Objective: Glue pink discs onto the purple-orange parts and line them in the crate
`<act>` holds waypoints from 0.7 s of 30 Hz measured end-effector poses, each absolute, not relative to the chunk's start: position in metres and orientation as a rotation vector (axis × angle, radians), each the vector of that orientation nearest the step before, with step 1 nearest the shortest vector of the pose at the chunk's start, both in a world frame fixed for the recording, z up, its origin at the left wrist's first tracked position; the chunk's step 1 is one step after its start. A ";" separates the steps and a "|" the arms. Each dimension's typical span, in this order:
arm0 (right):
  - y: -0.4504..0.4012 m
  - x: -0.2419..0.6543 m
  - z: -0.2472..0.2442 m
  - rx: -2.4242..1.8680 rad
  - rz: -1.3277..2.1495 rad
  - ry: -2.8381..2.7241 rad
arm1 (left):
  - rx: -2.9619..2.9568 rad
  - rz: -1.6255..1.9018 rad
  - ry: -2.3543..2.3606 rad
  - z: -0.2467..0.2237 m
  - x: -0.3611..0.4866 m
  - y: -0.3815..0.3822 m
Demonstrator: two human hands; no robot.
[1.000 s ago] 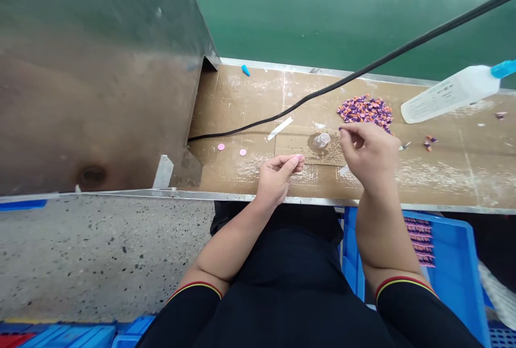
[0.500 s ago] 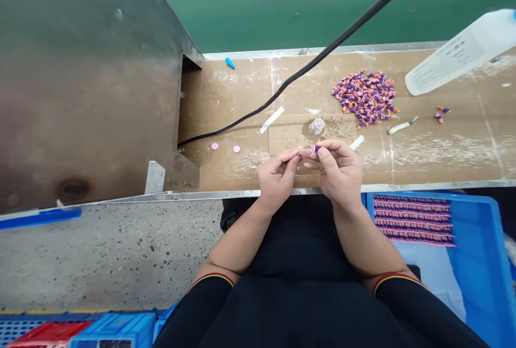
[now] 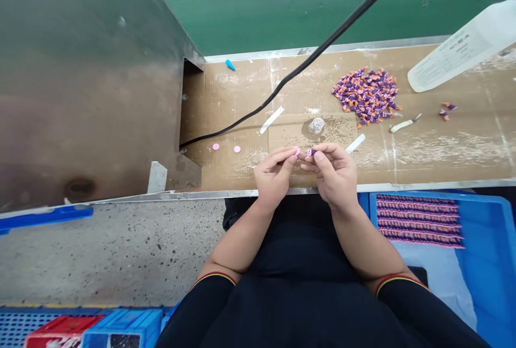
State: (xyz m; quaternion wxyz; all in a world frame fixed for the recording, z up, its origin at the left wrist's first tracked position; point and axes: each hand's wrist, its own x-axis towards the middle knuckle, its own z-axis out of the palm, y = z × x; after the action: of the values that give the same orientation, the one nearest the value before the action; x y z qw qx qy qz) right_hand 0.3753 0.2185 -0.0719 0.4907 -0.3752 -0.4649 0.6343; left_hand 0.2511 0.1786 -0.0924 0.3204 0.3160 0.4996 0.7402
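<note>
My left hand (image 3: 274, 176) pinches a small pink disc (image 3: 296, 150) between finger and thumb. My right hand (image 3: 334, 173) holds a tiny purple piece (image 3: 310, 152) in its fingertips, almost touching that disc. Both hands hover over the cardboard-covered bench (image 3: 242, 90), near its front edge. Above them lies a heap of purple and orange pieces (image 3: 366, 96). A small clear plastic cap (image 3: 316, 126) stands nearer, and a white strip (image 3: 355, 143) lies just beyond my right fingers.
Two pink discs (image 3: 226, 148) lie left of my hands. A craft knife (image 3: 404, 125), a white plastic bottle (image 3: 463, 47) and a black cable (image 3: 298, 71) are on the bench. A metal panel (image 3: 88, 84) stands left. A blue crate (image 3: 419, 221) holding rows of purple-pink pieces sits below right.
My right hand has moved from beside the heap to my left hand, bringing the purple piece to the pink disc. The view has shifted slightly, showing more of the blue crate.
</note>
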 end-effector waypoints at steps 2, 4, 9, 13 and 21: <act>0.217 0.374 -0.071 -0.883 1.505 -1.138 | 0.574 1.904 1.192 -0.091 0.253 0.178; 0.214 0.371 -0.069 -0.852 1.445 -1.179 | 0.380 1.845 1.077 -0.088 0.255 0.178; 0.209 0.364 -0.070 -0.879 1.279 -1.312 | 0.270 1.788 0.965 -0.086 0.254 0.179; 0.209 0.362 -0.077 -0.883 1.043 -1.477 | 0.318 1.762 1.032 -0.095 0.252 0.178; 0.211 0.357 -0.087 -0.932 0.616 -1.643 | 0.385 1.703 1.106 -0.110 0.247 0.173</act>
State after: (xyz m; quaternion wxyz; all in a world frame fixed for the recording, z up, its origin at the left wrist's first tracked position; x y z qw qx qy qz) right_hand 0.3570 0.2113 -0.0870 0.5457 -0.3931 -0.6930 0.2597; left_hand 0.2469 0.1729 -0.1101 0.5121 0.1601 0.4595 0.7078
